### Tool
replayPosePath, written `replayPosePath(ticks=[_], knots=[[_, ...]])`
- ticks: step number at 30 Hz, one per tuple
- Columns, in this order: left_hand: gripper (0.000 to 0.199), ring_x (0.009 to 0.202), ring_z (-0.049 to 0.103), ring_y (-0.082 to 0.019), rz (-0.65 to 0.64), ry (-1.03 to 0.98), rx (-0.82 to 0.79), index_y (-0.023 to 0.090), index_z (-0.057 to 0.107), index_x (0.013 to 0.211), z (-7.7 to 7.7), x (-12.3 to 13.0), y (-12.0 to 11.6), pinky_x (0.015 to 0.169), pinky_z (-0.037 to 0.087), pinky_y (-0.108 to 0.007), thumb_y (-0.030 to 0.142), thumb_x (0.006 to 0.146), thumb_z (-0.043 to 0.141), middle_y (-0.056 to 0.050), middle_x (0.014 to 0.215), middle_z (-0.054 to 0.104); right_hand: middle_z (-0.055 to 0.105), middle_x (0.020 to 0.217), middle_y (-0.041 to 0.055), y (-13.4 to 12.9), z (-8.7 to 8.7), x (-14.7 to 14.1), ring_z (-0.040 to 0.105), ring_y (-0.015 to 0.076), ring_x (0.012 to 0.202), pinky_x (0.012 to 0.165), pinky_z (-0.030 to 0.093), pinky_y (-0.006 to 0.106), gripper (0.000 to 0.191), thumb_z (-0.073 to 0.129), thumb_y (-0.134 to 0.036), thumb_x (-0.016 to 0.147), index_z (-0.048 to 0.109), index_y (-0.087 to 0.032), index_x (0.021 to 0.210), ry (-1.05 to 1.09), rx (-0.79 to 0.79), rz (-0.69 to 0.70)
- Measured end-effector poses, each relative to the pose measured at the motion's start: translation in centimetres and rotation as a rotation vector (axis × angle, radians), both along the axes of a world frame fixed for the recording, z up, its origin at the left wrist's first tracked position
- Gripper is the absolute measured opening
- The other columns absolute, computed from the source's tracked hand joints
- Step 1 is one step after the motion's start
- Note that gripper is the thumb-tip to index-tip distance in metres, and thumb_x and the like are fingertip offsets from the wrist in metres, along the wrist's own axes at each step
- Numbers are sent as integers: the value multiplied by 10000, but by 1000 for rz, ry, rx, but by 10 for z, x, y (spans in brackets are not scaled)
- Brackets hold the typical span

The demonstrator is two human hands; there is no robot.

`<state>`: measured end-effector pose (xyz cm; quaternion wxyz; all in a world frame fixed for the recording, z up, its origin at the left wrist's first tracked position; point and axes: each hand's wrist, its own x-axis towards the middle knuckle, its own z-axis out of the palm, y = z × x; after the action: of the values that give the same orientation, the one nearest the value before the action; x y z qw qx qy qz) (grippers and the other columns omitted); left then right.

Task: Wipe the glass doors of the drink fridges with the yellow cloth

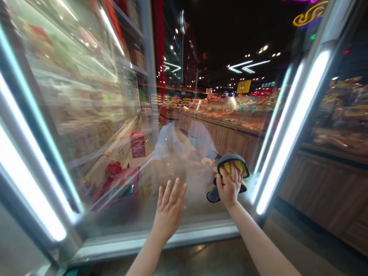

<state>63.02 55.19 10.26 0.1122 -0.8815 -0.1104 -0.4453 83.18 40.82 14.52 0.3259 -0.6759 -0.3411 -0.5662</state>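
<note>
A large glass pane (pixel 198 207) in a metal frame stands upright before me, with a faint reflection of a person in it. My right hand (pixel 229 186) presses a folded yellow and dark grey cleaning cloth (pixel 234 163) against the right part of the pane. Part of the cloth hangs out to the left below my fingers. My left hand (pixel 169 203) is raised at the lower middle of the pane, palm toward the glass, fingers spread and holding nothing. Whether its palm touches the glass I cannot tell.
Bright light tubes (pixel 293 134) run up the right side of the frame, and more tubes (pixel 31 165) slant along the left. A metal bottom rail (pixel 201 234) crosses below my hands. Beyond the glass are blurred shelves, a red box (pixel 138 145) and a wooden counter (pixel 235 142) piled with packaged goods.
</note>
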Motion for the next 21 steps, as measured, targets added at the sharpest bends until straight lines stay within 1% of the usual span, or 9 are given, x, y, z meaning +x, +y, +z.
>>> replayPosePath(ticks=[2,4,7,10,12,14,17,19,21], knots=[[763,1561,83,-269,-4,-4,5,279,299,1570,-3,4,-2,1272,37,-496,283,879,623,-63,1659,248,614,1343,121,-1,-25,-8,558,313,1191,1085,382,550,277,565,-253,933,741,-267,1146,-14,-57,15],[755,1561,78,-261,-15,-9,20,279,285,1575,-6,6,-4,1273,32,-502,263,889,599,-60,1652,269,652,1295,74,3,-29,-18,581,283,1146,1124,345,537,287,579,-248,924,740,-328,1148,-68,-205,87],[749,1563,61,-253,-41,6,41,280,269,1580,-10,9,-9,1274,23,-498,262,899,583,-54,1645,290,654,1312,23,4,-1,-13,592,249,1137,1172,298,508,321,603,-282,917,714,-399,1194,-108,-323,152],[750,1562,63,-263,-55,41,41,275,279,1577,-13,11,-15,1273,25,-500,267,895,590,-60,1642,295,608,1380,56,-13,14,16,556,280,1220,1161,315,527,310,597,-309,920,719,-352,1202,-30,-183,78],[737,1561,73,-266,-66,52,47,270,295,1573,-14,13,-18,1274,28,-499,256,895,582,-60,1636,312,576,1407,108,-28,-5,31,522,323,1268,1102,377,556,303,564,-310,934,724,-287,1191,35,-53,2],[706,1560,91,-247,-93,54,68,277,312,1566,-14,16,-20,1277,30,-479,251,904,555,-43,1623,342,549,1418,162,-37,-37,33,500,360,1285,1033,427,583,326,521,-290,947,707,-229,1209,87,23,-63],[670,1558,114,-213,-146,62,104,286,329,1559,-15,22,-20,1280,29,-446,234,915,507,-19,1607,376,565,1399,141,-39,-65,26,517,347,1262,1069,394,605,342,532,-251,930,696,-261,1230,105,-133,-29],[672,1557,116,-210,-171,66,111,279,334,1558,-15,26,-20,1280,28,-448,219,909,497,-22,1604,381,597,1372,83,-37,-55,28,545,308,1228,1138,333,590,338,571,-248,909,710,-332,1206,61,-269,43],[679,1557,120,-216,-188,64,106,277,338,1556,-14,31,-22,1279,30,-458,214,900,502,-27,1606,377,606,1363,61,-40,-32,41,548,291,1227,1170,297,577,331,583,-271,906,711,-356,1199,42,-277,59]])
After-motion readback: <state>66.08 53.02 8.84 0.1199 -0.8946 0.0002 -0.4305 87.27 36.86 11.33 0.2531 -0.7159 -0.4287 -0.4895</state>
